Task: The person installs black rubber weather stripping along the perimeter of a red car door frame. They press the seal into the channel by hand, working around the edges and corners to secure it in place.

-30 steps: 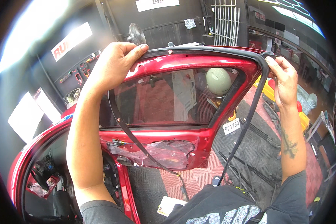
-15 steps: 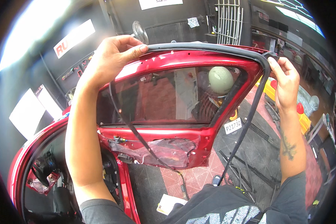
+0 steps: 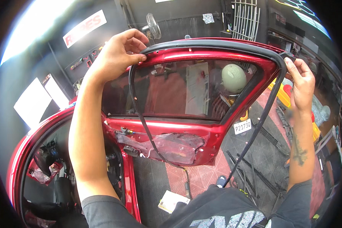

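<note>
A long black rubber weatherstrip (image 3: 216, 45) lies along the top edge of a red car door (image 3: 167, 123). My left hand (image 3: 119, 57) grips the strip between thumb and fingers near the left part of the door's upper frame. Below that hand, one length of strip loops down across the window glass and inner panel. At the far upper corner of the frame, my right hand (image 3: 301, 81) pinches the strip's bend between thumb and fingers. From this corner another length hangs toward my body. Part of the left grip is hidden behind the fingers.
The car's open doorway (image 3: 45, 167) is at the left, with seats inside. Loose black trim strips (image 3: 254, 173) lie on the tiled floor at the right, near a white plate (image 3: 242, 127). A white paper (image 3: 173, 200) lies near my feet. A fan (image 3: 153, 26) stands behind the door.
My left hand's fingers have shifted and look more raised. The loose strip below it now curves down closer beside the thumb. My right hand keeps its pinch; the whole view has shifted slightly.
</note>
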### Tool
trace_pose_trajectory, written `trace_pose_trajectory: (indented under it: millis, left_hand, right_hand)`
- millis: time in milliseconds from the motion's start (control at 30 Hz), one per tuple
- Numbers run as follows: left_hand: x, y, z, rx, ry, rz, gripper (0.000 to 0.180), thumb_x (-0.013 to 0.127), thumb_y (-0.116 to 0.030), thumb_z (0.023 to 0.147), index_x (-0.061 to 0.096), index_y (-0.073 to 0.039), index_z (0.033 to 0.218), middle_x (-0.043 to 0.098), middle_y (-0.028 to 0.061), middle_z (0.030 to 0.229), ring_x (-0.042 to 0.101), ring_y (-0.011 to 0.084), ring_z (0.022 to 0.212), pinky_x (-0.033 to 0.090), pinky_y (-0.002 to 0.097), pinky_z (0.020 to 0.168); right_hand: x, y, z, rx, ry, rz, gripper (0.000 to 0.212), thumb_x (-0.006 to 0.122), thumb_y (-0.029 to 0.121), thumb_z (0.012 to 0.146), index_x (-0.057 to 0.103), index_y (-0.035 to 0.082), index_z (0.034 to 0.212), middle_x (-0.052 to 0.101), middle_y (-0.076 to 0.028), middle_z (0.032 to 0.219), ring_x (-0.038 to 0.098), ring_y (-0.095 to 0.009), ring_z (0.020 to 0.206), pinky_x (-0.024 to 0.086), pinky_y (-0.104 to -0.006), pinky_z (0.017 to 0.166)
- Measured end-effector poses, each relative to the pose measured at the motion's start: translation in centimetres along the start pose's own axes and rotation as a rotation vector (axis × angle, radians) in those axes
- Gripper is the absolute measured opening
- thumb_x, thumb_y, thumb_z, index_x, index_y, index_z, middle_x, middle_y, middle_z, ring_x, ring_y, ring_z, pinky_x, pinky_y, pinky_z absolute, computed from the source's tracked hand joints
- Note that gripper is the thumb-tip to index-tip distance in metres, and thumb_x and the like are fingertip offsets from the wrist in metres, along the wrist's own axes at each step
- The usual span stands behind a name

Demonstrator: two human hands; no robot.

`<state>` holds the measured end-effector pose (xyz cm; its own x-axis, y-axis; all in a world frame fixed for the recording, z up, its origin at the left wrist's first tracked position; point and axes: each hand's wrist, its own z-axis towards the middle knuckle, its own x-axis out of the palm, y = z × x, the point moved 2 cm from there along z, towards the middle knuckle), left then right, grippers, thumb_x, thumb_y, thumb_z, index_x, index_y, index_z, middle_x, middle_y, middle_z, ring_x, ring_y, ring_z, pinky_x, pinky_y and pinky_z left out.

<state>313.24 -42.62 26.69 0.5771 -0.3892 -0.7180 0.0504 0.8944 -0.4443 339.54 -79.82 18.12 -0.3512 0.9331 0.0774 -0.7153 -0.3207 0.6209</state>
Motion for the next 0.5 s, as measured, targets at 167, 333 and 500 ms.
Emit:
trace_pose_trajectory:
  millis: [167, 333, 500]
  left_hand:
    - [0.5, 0.4, -0.1, 0.039, -0.074, 0.085, 0.036, 0.077, 0.003, 0.084, 0.065, -0.001, 0.117, 0.070, 0.0050, 0.096, 0.068, 0.0141, 0.093, 0.057, 0.0301, 0.086]
    - [0.3, 0.1, -0.8, 0.002, -0.050, 0.019, 0.042, 0.078, 0.004, 0.081, 0.067, -0.004, 0.121, 0.064, 0.0003, 0.097, 0.066, 0.0102, 0.094, 0.055, 0.0260, 0.086]
    - [-0.1, -0.1, -5.4, 0.164, -0.142, 0.047, 0.040, 0.075, 0.001, 0.082, 0.069, -0.003, 0.121, 0.057, -0.0059, 0.088, 0.055, 0.0037, 0.083, 0.046, 0.0212, 0.076]
  right_hand:
    - [-0.2, 0.3, 0.1, -0.037, 0.020, -0.066, 0.016, 0.074, 0.015, 0.097, 0.073, 0.001, 0.106, 0.074, -0.002, 0.095, 0.067, -0.008, 0.084, 0.051, -0.0223, 0.081]
    - [0.0, -0.4, -0.3, -0.086, -0.095, -0.066, 0.020, 0.073, 0.011, 0.098, 0.072, 0.000, 0.115, 0.074, -0.005, 0.103, 0.068, -0.011, 0.094, 0.053, -0.0246, 0.088]
    - [1.0, 0.5, -2.8, -0.467, -0.291, -0.089, 0.025, 0.064, 0.003, 0.102, 0.066, -0.008, 0.124, 0.073, -0.015, 0.119, 0.070, -0.018, 0.109, 0.053, -0.0306, 0.103]
